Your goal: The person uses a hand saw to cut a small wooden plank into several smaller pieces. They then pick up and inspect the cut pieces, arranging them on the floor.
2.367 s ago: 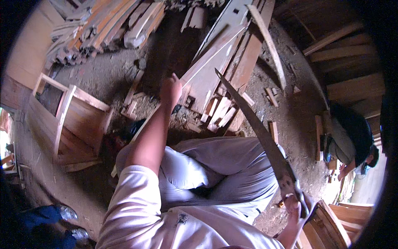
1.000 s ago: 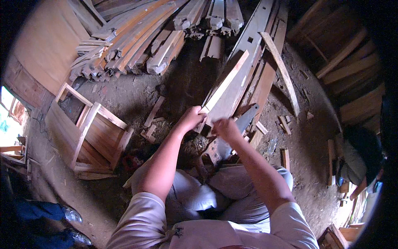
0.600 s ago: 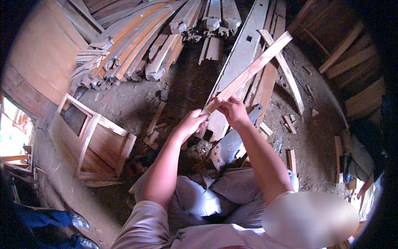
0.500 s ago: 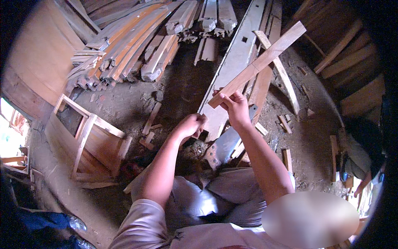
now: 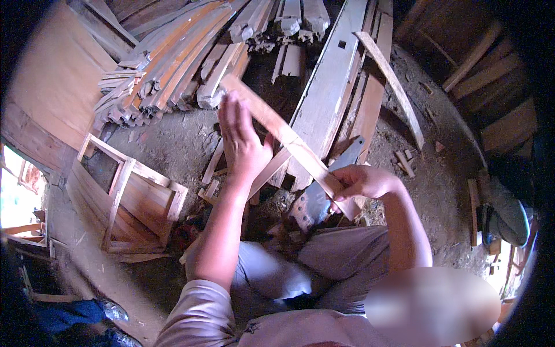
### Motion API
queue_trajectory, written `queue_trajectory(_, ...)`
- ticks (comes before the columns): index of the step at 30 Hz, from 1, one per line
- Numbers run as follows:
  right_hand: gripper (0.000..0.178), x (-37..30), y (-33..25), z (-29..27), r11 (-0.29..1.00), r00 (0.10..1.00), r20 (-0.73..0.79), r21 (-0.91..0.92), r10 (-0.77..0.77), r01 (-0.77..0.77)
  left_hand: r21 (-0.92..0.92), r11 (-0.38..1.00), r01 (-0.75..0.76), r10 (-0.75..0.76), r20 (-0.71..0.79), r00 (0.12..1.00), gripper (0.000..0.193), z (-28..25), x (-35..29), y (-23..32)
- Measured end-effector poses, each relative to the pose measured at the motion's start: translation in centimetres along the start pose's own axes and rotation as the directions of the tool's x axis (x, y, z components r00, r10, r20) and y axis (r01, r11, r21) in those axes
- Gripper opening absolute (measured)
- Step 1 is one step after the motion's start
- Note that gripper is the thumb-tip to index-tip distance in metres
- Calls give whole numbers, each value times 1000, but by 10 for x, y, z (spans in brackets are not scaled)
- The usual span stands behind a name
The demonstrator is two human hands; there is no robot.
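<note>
My right hand is closed round the near end of a flat wooden strip, fingers curled over its edge. The strip slants from there up and left across the middle of the view. At its far end my left hand is raised, fingers stretched out along the strip; whether they press on it I cannot tell. A second, shorter wood piece shows below the strip beside my left wrist; what supports it is unclear. Under my right hand lies a grey saw blade with round holes at its wide end.
A long pale board with square holes runs away from me. Stacked timber lies at the far left, a wooden frame nearer. A narrow slat and offcuts are on the right. Another person's shoe shows lower left.
The strip has swung from pointing up-right to pointing up-left. My right hand has come down and nearer. My left hand has risen from beside the board, its fingers straightening.
</note>
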State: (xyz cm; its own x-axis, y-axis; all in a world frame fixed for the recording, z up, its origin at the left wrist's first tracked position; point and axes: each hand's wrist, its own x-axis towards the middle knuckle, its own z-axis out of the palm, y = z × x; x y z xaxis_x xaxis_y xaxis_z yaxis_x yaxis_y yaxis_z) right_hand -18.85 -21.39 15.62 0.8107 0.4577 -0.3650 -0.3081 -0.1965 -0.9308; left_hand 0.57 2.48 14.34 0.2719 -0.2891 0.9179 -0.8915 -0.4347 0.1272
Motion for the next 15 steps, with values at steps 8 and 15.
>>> queue_trajectory(8, 43, -12, -11, 9, 655, 841, -533, -670, -97, -349, 75, 997, 34, -73, 616, 784, 19, 5, -1, 26)
queue_trajectory(15, 57, 1, -29, 18, 516, 629, -722, -670, -288, -533, 154, 978, 140, -206, 610, 765, 23, 6, -9, 34)
